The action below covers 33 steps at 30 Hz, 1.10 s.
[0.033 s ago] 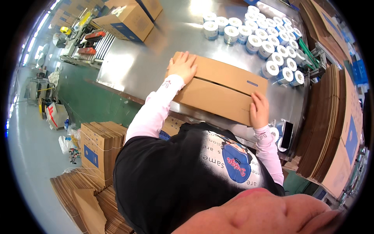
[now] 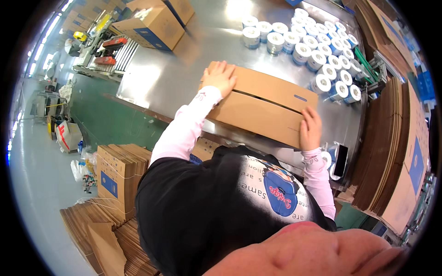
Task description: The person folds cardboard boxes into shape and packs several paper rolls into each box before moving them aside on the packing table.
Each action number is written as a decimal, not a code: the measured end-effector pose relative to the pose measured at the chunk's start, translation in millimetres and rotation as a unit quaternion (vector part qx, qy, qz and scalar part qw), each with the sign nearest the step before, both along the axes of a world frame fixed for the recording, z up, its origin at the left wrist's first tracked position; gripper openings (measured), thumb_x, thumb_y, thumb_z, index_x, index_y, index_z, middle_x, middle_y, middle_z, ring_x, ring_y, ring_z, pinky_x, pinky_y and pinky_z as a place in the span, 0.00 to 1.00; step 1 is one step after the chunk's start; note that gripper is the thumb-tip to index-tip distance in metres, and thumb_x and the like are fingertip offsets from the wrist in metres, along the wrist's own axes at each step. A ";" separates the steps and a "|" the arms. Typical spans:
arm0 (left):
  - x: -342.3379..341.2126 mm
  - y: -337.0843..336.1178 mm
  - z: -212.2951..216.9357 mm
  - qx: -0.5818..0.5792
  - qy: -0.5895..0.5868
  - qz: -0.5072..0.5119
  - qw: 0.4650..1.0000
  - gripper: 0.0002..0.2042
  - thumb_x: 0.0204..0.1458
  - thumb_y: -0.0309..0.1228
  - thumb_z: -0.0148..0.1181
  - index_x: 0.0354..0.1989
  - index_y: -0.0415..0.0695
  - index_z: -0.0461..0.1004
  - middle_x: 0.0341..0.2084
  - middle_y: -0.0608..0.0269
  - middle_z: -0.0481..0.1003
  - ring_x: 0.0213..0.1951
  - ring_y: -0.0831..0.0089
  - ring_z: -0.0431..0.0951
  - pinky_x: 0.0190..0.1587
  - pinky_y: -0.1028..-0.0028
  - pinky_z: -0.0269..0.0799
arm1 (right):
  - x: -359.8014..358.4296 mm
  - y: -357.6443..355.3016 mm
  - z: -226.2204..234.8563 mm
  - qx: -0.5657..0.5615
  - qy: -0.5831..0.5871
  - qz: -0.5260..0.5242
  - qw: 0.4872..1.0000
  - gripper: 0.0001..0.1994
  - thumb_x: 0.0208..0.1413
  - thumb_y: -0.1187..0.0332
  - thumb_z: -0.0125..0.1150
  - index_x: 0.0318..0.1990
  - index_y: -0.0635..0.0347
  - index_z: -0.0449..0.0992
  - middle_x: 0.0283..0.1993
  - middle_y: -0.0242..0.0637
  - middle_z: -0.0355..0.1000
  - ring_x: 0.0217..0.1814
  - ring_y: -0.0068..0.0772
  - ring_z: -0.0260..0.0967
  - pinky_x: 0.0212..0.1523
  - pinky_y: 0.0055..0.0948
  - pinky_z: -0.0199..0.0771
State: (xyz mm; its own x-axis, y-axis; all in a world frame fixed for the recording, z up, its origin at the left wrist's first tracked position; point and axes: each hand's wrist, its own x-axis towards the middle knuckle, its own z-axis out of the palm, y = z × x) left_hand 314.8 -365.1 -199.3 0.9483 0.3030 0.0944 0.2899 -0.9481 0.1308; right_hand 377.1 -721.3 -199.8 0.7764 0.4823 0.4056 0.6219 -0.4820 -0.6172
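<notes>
A closed brown cardboard carton (image 2: pixel 258 103) lies on the metal table in front of me. Its two top flaps meet along a narrow dark gap. At its left end, my left hand (image 2: pixel 220 79) rests on the top with the fingers spread and stretched out. My right hand (image 2: pixel 311 129) lies against the right end, its fingers extended over the top edge. Both hands touch the carton and are open. The carton's far side and underside are hidden.
White-topped round tubs (image 2: pixel 317 60) stand grouped at the table's far right. An open carton (image 2: pixel 152 27) sits far left by a roller conveyor (image 2: pixel 124 53). Flattened cardboard stacks (image 2: pixel 391 147) rise at right, with more bundles (image 2: pixel 115 181) at lower left. A dark phone-like object (image 2: pixel 340 160) lies near my right wrist.
</notes>
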 end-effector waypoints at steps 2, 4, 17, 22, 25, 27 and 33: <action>15.7 -1.4 3.7 0.022 0.027 -0.031 0.999 0.23 0.58 0.46 0.45 0.60 0.53 0.67 0.62 0.53 0.64 0.65 0.56 0.59 0.59 0.40 0.56 | 4.4 -4.6 -14.6 0.016 0.047 -0.036 0.998 0.18 0.58 0.71 0.51 0.57 0.64 0.71 0.66 0.52 0.59 0.68 0.53 0.56 0.67 0.41 0.55; 7.0 -30.1 11.9 0.072 0.007 -0.165 0.984 0.21 0.58 0.45 0.47 0.56 0.51 0.69 0.59 0.52 0.66 0.62 0.54 0.62 0.54 0.42 0.60 | 1.4 -5.4 -23.1 0.043 0.083 -0.064 0.994 0.20 0.60 0.70 0.50 0.60 0.63 0.68 0.70 0.53 0.55 0.71 0.52 0.53 0.69 0.40 0.53; -93.0 -38.3 33.9 -0.131 0.017 -0.149 0.980 0.47 0.43 0.58 0.63 0.72 0.59 0.50 0.72 0.42 0.38 0.73 0.44 0.29 0.65 0.30 0.29 | -54.8 129.7 -27.8 0.272 0.476 0.152 0.822 0.44 0.58 0.42 0.55 0.74 0.51 0.43 0.75 0.35 0.45 0.76 0.35 0.45 0.67 0.39 0.56; -110.8 64.9 38.7 -0.051 0.009 -0.008 0.999 0.45 0.41 0.53 0.64 0.71 0.61 0.52 0.72 0.47 0.39 0.72 0.42 0.33 0.64 0.29 0.32 | -71.9 239.2 -17.3 0.152 0.537 0.277 0.782 0.35 0.63 0.52 0.51 0.74 0.49 0.46 0.77 0.36 0.41 0.77 0.40 0.42 0.67 0.44 0.55; -109.0 148.0 39.2 -0.013 0.025 -0.019 0.999 0.43 0.42 0.50 0.63 0.71 0.63 0.52 0.72 0.52 0.41 0.72 0.44 0.38 0.64 0.29 0.34 | -106.4 271.0 -18.6 0.073 0.397 0.276 0.872 0.32 0.60 0.58 0.58 0.70 0.50 0.56 0.73 0.41 0.51 0.74 0.42 0.48 0.65 0.38 0.61; -99.0 222.7 32.1 -0.002 -0.003 -0.052 0.999 0.43 0.42 0.49 0.62 0.71 0.65 0.51 0.72 0.55 0.44 0.71 0.46 0.42 0.65 0.30 0.36 | -99.7 266.5 -25.8 -0.008 0.411 0.294 0.863 0.29 0.59 0.58 0.58 0.67 0.52 0.61 0.71 0.42 0.55 0.72 0.42 0.52 0.64 0.37 0.62; -68.1 372.5 16.6 0.114 -0.117 0.225 0.961 0.41 0.47 0.45 0.63 0.71 0.54 0.51 0.69 0.50 0.50 0.69 0.46 0.50 0.67 0.50 0.51 | -86.5 231.2 -75.2 -0.109 0.380 0.192 0.898 0.22 0.57 0.58 0.58 0.58 0.54 0.73 0.61 0.44 0.69 0.63 0.42 0.66 0.63 0.37 0.65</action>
